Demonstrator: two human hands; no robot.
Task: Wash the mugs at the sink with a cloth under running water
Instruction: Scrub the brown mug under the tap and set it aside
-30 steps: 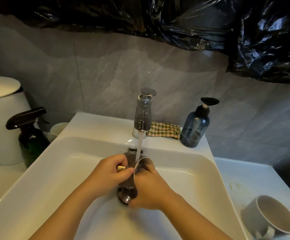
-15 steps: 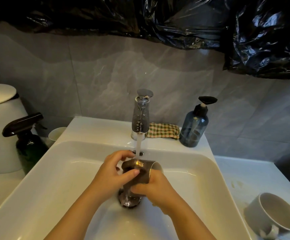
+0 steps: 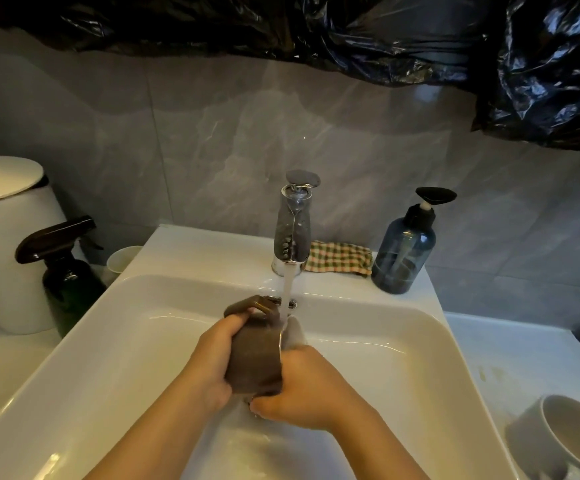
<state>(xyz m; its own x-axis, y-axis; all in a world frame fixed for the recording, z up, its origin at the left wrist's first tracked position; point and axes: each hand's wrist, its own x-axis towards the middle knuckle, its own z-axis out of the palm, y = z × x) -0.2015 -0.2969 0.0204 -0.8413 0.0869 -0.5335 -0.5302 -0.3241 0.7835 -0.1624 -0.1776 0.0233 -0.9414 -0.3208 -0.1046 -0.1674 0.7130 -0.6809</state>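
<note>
A brown mug [image 3: 255, 355] lies on its side over the white sink [image 3: 434, 334], handle up and pale mouth turned right. Water [image 3: 287, 292] runs from the chrome tap [image 3: 293, 230] onto its rim. My left hand [image 3: 212, 362] grips the mug's body from the left. My right hand [image 3: 306, 386] holds the mouth end, fingers curled under the lower edge. A checked cloth [image 3: 339, 258] lies behind the tap, touched by neither hand. A grey mug [image 3: 565, 441] lies tipped on the counter at the right.
A blue pump bottle [image 3: 403, 254] stands on the sink's back right ledge. Left of the sink are a dark spray bottle [image 3: 63, 271], a small white cup [image 3: 120, 259] and a white lidded bin [image 3: 4, 237]. Black plastic sheeting hangs above.
The mug has been turned in my hands: its handle now points up and away and its mouth faces right. My left hand has shifted onto the body, my right lower.
</note>
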